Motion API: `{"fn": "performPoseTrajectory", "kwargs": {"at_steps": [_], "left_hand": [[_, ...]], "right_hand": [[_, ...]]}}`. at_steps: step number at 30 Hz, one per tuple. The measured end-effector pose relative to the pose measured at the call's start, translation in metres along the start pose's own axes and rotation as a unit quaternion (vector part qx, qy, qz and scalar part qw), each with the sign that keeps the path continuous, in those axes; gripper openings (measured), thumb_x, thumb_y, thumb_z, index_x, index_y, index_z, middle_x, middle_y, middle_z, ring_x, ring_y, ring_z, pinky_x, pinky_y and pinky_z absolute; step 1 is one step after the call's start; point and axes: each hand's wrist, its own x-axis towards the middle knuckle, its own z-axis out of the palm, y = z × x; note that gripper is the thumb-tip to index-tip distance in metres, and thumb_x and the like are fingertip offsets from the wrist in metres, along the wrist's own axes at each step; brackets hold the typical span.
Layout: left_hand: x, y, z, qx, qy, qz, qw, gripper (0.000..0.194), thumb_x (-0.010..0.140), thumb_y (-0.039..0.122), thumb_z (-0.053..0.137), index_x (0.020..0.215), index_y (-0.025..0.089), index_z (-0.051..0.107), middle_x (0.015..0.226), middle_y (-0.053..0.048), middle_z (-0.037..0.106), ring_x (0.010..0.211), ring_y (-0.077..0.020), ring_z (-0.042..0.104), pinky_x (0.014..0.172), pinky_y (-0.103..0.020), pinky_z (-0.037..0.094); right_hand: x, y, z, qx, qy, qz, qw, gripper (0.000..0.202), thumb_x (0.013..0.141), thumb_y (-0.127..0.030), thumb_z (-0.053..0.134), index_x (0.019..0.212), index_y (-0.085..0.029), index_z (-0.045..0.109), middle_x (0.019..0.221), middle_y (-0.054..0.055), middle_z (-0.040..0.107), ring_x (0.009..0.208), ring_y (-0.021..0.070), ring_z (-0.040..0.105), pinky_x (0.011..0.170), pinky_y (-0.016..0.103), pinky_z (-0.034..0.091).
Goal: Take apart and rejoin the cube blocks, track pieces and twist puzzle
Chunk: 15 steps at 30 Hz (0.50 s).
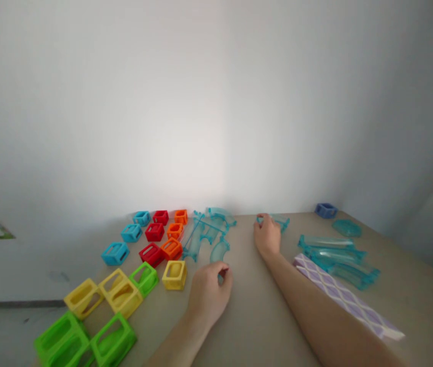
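Note:
My left hand is closed, fingers curled round the near end of a curved translucent teal track piece; teal shows through the gap between thumb and fingers. Farther off, near the wall, my right hand pinches another teal track piece, whose outer end sticks out to the right. Its fingertips are partly hidden. Just left of my left hand stands a yellow hollow block. Beyond that hand, several more teal track pieces lie in a loose group.
Red, orange and blue blocks stand in rows at the left. Yellow and green blocks are nearer. A purple lattice-patterned box lies by my right forearm, with teal tracks beyond. A wall borders the table.

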Motion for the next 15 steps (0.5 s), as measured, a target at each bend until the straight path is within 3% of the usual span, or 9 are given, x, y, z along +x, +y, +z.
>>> {"fn": "performPoseTrajectory", "kwargs": {"at_steps": [4,7,8,10,11,13,15], "left_hand": [[0.003,-0.003,-0.003,-0.011,0.046,-0.048,0.998,0.024,0.087,0.032,0.050,0.081,0.019,0.069,0.080,-0.008,0.072,0.073,-0.0214,0.066,0.067,-0.029,0.044],[0.004,0.000,-0.005,-0.138,0.048,-0.125,0.981,0.040,0.091,0.049,0.041,0.083,0.019,0.067,0.078,-0.007,0.070,0.054,-0.0168,0.060,0.051,-0.027,0.041],[0.003,0.001,-0.005,-0.191,0.045,-0.143,0.970,0.046,0.092,0.053,0.037,0.082,0.019,0.067,0.076,-0.006,0.069,0.049,-0.0152,0.057,0.048,-0.027,0.040],[0.003,0.004,-0.007,-0.273,0.052,-0.150,0.949,0.052,0.091,0.057,0.034,0.076,0.019,0.065,0.071,-0.004,0.067,0.050,-0.0149,0.055,0.048,-0.027,0.042],[0.003,0.004,-0.007,-0.294,0.067,-0.141,0.943,0.052,0.091,0.058,0.036,0.073,0.019,0.064,0.068,-0.004,0.066,0.055,-0.0158,0.057,0.051,-0.027,0.044],[0.004,0.002,-0.009,-0.294,0.107,-0.128,0.941,0.045,0.088,0.057,0.044,0.071,0.019,0.062,0.066,-0.002,0.064,0.063,-0.0173,0.059,0.058,-0.028,0.047],[0.006,0.000,-0.009,-0.266,0.140,-0.129,0.945,0.038,0.086,0.055,0.050,0.076,0.019,0.060,0.068,-0.001,0.063,0.067,-0.0177,0.059,0.062,-0.028,0.047]], "right_hand": [[-0.034,-0.019,-0.031,0.069,0.021,-0.074,0.995,0.022,0.086,-0.023,0.047,0.101,-0.017,0.062,0.071,0.005,0.057,0.077,0.0248,0.054,0.078,0.038,0.044],[-0.079,-0.043,-0.066,0.130,-0.011,-0.167,0.977,0.012,0.088,-0.026,0.051,0.094,-0.023,0.060,0.072,0.003,0.055,0.078,0.0220,0.055,0.077,0.035,0.047],[-0.094,-0.051,-0.077,0.161,-0.046,-0.218,0.962,0.008,0.088,-0.024,0.053,0.093,-0.025,0.059,0.072,0.002,0.056,0.076,0.0203,0.055,0.073,0.032,0.048],[-0.117,-0.065,-0.093,0.273,-0.163,-0.351,0.881,0.020,0.085,-0.013,0.054,0.101,-0.025,0.056,0.075,0.002,0.058,0.074,0.0195,0.055,0.070,0.033,0.048],[-0.124,-0.071,-0.097,0.296,-0.202,-0.371,0.857,0.025,0.084,-0.011,0.055,0.104,-0.026,0.055,0.078,0.002,0.059,0.075,0.0193,0.055,0.072,0.034,0.048],[-0.129,-0.079,-0.098,0.335,-0.236,-0.354,0.841,0.030,0.081,-0.013,0.058,0.108,-0.025,0.052,0.084,0.003,0.060,0.077,0.0200,0.056,0.072,0.035,0.049],[-0.124,-0.083,-0.091,0.367,-0.232,-0.297,0.850,0.030,0.081,-0.020,0.064,0.108,-0.025,0.051,0.087,0.004,0.058,0.080,0.0201,0.057,0.072,0.034,0.049]]}}
